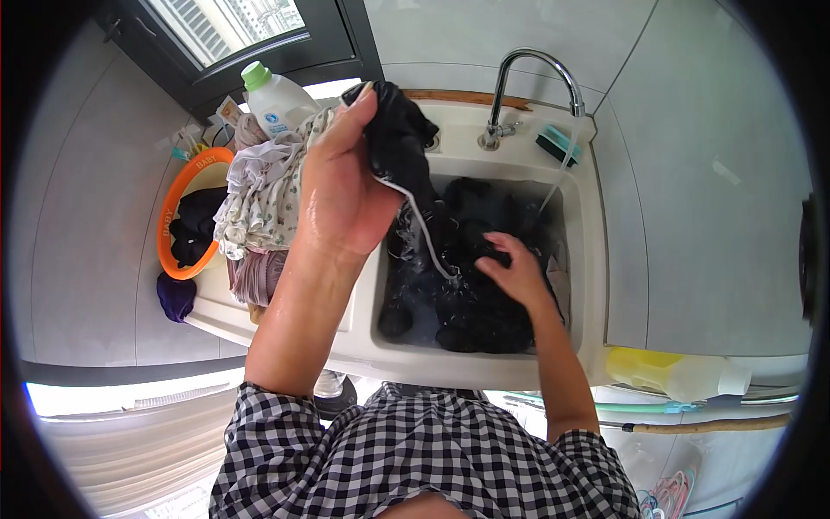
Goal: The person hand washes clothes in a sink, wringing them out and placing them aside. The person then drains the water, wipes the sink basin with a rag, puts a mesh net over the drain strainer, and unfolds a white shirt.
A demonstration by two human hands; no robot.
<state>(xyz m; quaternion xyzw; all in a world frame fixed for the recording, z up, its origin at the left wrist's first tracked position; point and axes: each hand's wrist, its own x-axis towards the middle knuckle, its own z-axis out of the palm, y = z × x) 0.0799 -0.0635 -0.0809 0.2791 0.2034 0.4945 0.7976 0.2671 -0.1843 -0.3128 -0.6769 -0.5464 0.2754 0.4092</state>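
Note:
My left hand (350, 190) is raised over the sink's left side, gripping a wet black garment (399, 143) between thumb and fingers. A white cord or trim (419, 216) runs down from this garment toward the water. Low over the sink (592, 259), my right hand (517, 272) has its thumb and fingers apart. It is at the dark soaked laundry (484, 316); whether the fingertips touch the cloth is hard to tell. Dark, cloudy water surrounds the laundry, with small suds on top.
Water runs from the chrome faucet (497, 95) into the sink. A teal scrub brush (558, 145) lies on the back rim. To the left are piled light clothes (264, 195), a detergent bottle (281, 99) and an orange-rimmed basin (164, 208). A yellow jug (644, 368) is at right.

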